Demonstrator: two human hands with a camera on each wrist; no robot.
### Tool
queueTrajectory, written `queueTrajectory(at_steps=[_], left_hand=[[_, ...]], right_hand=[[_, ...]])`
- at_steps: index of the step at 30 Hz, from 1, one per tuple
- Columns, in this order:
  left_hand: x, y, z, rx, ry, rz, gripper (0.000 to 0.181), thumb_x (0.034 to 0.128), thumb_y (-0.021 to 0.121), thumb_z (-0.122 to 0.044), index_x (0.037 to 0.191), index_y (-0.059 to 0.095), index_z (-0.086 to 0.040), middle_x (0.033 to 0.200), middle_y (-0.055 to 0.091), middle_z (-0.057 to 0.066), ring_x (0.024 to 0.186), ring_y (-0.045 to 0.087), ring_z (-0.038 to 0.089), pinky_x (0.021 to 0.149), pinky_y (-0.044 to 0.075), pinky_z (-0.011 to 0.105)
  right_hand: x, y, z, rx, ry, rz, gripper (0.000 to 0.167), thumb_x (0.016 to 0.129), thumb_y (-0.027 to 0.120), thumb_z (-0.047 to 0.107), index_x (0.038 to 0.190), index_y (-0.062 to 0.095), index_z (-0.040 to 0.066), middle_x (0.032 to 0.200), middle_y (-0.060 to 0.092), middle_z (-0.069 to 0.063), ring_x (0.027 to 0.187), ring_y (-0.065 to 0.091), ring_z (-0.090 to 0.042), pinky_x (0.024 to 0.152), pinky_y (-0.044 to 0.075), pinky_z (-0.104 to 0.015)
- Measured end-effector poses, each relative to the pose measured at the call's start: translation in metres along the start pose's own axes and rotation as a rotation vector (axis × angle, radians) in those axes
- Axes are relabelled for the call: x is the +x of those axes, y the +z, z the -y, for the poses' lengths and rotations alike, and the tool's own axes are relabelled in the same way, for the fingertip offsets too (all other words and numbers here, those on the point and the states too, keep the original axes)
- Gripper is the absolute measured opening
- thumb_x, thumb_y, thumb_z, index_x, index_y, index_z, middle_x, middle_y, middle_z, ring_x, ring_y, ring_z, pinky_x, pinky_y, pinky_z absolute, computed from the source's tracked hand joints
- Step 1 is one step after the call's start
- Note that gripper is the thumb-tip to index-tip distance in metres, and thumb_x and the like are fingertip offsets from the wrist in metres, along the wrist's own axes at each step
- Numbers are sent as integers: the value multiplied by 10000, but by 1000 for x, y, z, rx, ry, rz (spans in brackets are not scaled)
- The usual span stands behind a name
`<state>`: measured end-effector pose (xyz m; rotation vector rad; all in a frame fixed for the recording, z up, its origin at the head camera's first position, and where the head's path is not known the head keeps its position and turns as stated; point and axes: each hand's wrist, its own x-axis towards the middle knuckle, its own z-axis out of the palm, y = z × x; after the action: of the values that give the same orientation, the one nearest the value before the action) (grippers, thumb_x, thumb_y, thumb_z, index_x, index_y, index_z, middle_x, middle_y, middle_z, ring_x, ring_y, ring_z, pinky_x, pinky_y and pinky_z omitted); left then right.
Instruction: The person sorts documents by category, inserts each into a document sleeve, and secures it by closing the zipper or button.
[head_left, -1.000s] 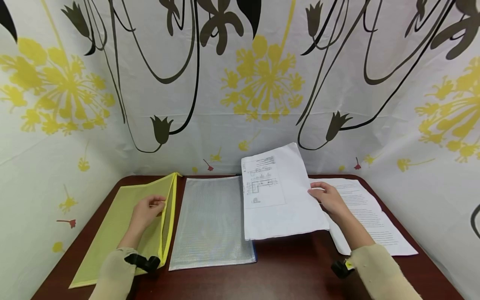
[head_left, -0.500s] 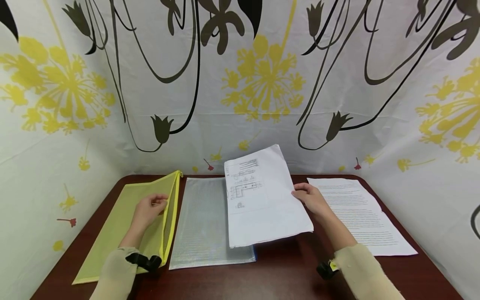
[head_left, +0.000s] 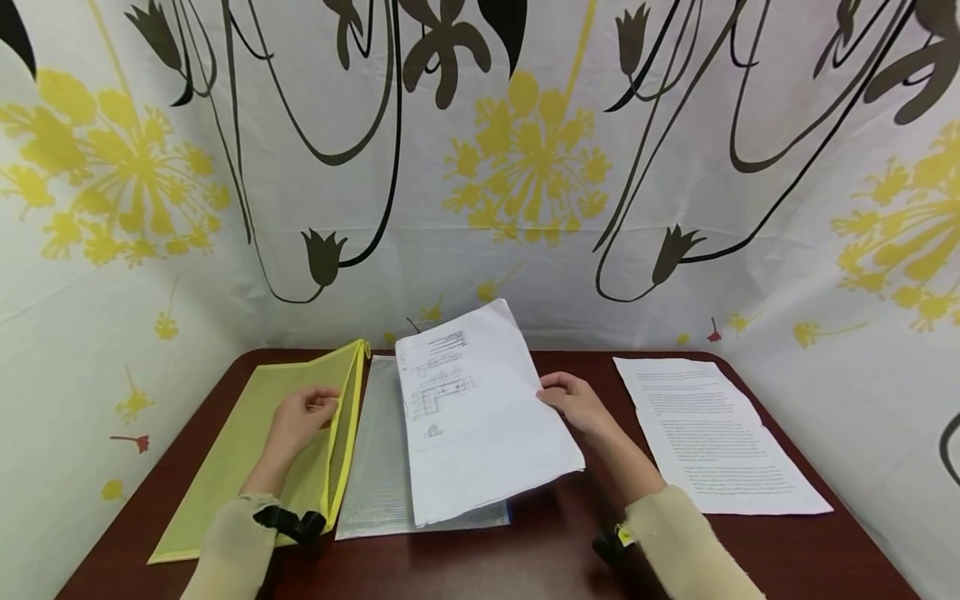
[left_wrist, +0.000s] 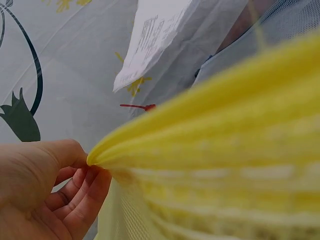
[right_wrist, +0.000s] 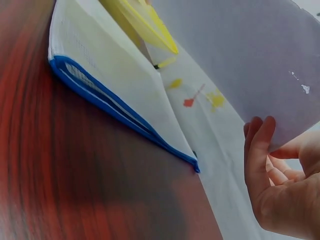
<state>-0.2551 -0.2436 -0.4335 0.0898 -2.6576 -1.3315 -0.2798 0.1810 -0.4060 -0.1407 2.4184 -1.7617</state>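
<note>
On the left in the head view lies a yellow mesh zipper pouch (head_left: 232, 467). My left hand (head_left: 298, 423) pinches the edge of its opening and lifts it, so the mouth gapes; the left wrist view shows thumb and fingertips on the yellow edge (left_wrist: 210, 110). A stack of paper sheets (head_left: 491, 417), its top one printed with a drawing, hangs tilted from my right hand (head_left: 581, 407), which grips the right edge. The sheets partly cover a pale mesh pouch (head_left: 371, 475), whose blue zipper edge (right_wrist: 107, 107) shows in the right wrist view.
Several lines of text fill a white printed sheet (head_left: 723, 437) lying at the table's right. Beneath everything is a dark reddish-brown table (head_left: 450, 571). A patterned curtain (head_left: 480, 183) stands behind the far edge.
My right hand has carried the paper sheets leftward, from beside the pale pouch to over it, uncovering the printed sheet on the right. The left hand keeps its pinch on the yellow pouch.
</note>
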Motion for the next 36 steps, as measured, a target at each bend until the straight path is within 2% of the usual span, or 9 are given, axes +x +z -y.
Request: queueTrajectory(at_steps=[9,16,24,36], left_hand=[[0,2,-2,-6,9,2,280,955,563,-112,1171,663,36,1031,676,177,839,635,66,674,541,154],[1,4,-3,-10,8,-10,274,953,571,-116,1165,665,30,1060,674,192,909,660,166,696,544,164],[2,8,-5,-2,16,-10,271,954,579,-125,1161,669,24,1060,679,193,922,666,206,693,531,182],[1,11,-7,-33,11,-4,254,965,585,-125,1157,668,20,1047,670,177,853,634,117,693,567,208]], right_hand=[[4,28,-2,-3,-10,52,297,985,575,134,1207,567,-62,911,673,-56,732,605,-98,658,531,-262],[10,42,-2,4,-13,64,261,973,580,114,1166,585,-63,894,681,-83,716,615,-105,651,537,-249],[15,52,-5,40,13,51,234,961,593,97,1137,589,-56,911,686,-92,705,619,-110,631,540,-250],[20,69,2,138,38,-13,217,951,605,76,1129,595,-47,867,680,-77,676,614,-110,604,524,-242]])
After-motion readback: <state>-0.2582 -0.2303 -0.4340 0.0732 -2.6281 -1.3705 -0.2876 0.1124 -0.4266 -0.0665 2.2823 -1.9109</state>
